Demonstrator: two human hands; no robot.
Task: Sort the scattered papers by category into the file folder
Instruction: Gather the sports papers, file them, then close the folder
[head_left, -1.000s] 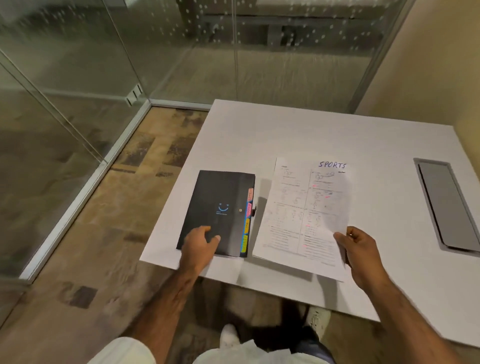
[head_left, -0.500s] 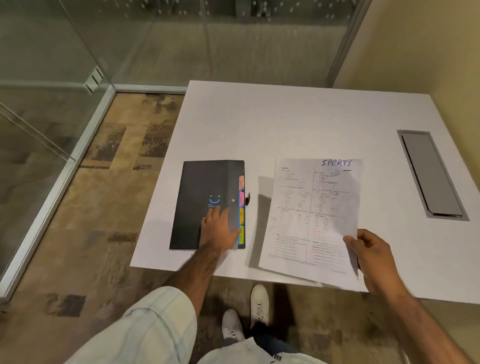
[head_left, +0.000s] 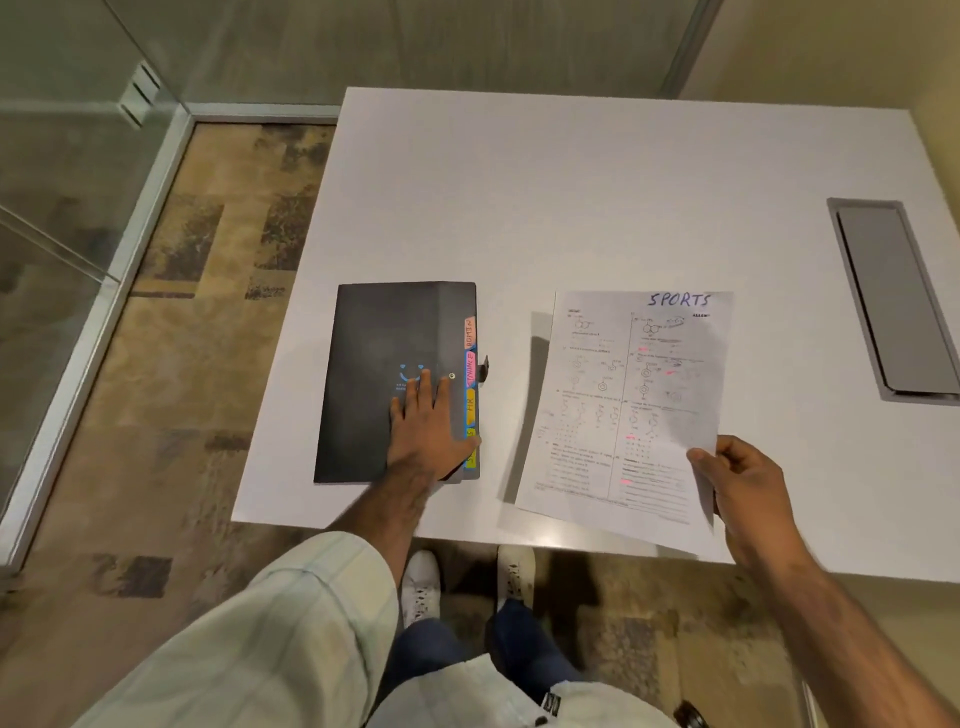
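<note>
Left hand (head_left: 427, 431) lies flat on the closed folder (head_left: 384, 364) near the table's (head_left: 597, 197) left edge; right hand (head_left: 743, 483) pinches the SPORTS paper (head_left: 618, 410) overhanging the near edge

Bare white table (head_left: 597, 197) top runs from the black file folder (head_left: 374, 364) toward 12 o'clock and on to 2 o'clock, where a grey cable hatch (head_left: 893, 301) is set into the surface. At the folder's 3 o'clock a narrow bare strip separates it from the sheet headed SPORTS (head_left: 597, 415). The left hand (head_left: 426, 431) lies flat on the folder's cover beside its tabbed edge. The right hand (head_left: 748, 483) pinches the sheet's corner at 4 o'clock. A glass wall (head_left: 78, 182) stands beyond the table at 9 o'clock.
</note>
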